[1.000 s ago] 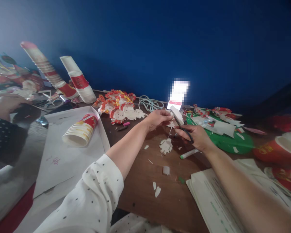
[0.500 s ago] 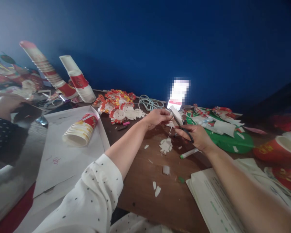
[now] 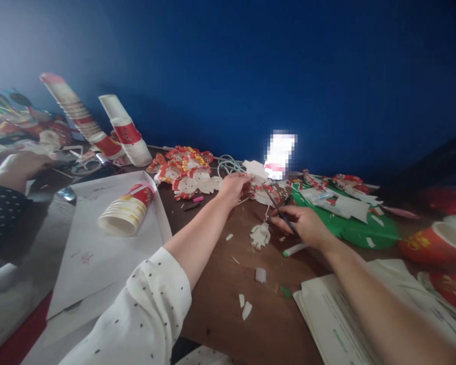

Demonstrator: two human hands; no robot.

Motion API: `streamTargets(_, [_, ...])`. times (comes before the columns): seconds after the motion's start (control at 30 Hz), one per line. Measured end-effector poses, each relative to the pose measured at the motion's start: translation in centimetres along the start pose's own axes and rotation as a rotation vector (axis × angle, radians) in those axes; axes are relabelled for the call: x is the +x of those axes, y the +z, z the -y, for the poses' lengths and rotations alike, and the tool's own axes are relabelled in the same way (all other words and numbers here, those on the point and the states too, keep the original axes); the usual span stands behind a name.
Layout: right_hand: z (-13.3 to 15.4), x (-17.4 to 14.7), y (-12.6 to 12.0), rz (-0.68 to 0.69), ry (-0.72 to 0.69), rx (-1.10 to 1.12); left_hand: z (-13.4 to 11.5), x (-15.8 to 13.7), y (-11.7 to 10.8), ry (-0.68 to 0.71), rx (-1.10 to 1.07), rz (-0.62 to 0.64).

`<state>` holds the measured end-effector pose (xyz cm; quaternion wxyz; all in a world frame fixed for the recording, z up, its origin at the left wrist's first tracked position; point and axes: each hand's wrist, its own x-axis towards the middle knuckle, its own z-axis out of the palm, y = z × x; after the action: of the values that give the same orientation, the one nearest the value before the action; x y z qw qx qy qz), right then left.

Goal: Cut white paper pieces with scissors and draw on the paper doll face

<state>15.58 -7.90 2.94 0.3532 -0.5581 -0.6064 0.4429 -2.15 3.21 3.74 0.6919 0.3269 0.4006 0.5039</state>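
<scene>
Left fingers (image 3: 245, 177) hold white paper (image 3: 255, 169), shifted leftward; right fingers (image 3: 291, 211) grip scissors (image 3: 287, 220), now lower.

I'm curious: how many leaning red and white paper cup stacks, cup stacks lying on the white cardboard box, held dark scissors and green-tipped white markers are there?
Leaning cup stacks: 2
Cup stack lying on the box: 1
Dark scissors in the right hand: 1
Green-tipped white marker: 1
Total: 5

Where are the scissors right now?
In the head view, the scissors are right of centre, in the person's right hand, pictured just above and right of a white paper cut-out.
</scene>
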Motion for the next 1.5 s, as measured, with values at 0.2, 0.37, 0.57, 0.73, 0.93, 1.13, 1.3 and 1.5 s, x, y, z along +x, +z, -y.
streamTargets(0.2, [0.8,0.8,-0.2,-0.509,-0.234,0.046,0.9,-0.3,0.6,-0.041,0.089,0.131])
streamTargets(0.37, [0.4,2.8,-0.4,-0.453,-0.208,0.214,1.8,-1.5,1.6,-0.085,0.192,0.282])
streamTargets(0.57, [0.1,4.6,0.4,-0.411,-0.128,0.293,2.8,-1.1,1.5,-0.028,0.258,0.240])
streamTargets(0.73, [-0.4,6.2,0.5,-0.426,-0.118,0.315,3.5,-0.1,0.9,0.215,0.478,0.112])
streamTargets(0.93, [-0.3,6.2,0.4,-0.528,-0.097,0.221,3.8,-0.5,0.6,0.721,0.930,0.033])
streamTargets(1.13, [-0.5,5.9,0.3,-0.516,-0.094,0.244,3.9,-1.2,0.7,0.812,1.081,0.135])
streamTargets(1.3, [-0.8,5.5,0.5,-0.487,-0.084,0.313,3.7,-1.5,0.7,0.839,1.139,0.142])
streamTargets(1.5, [-0.6,4.9,0.6,-0.510,-0.103,0.303,3.8,-1.7,0.6,0.881,1.200,0.143])
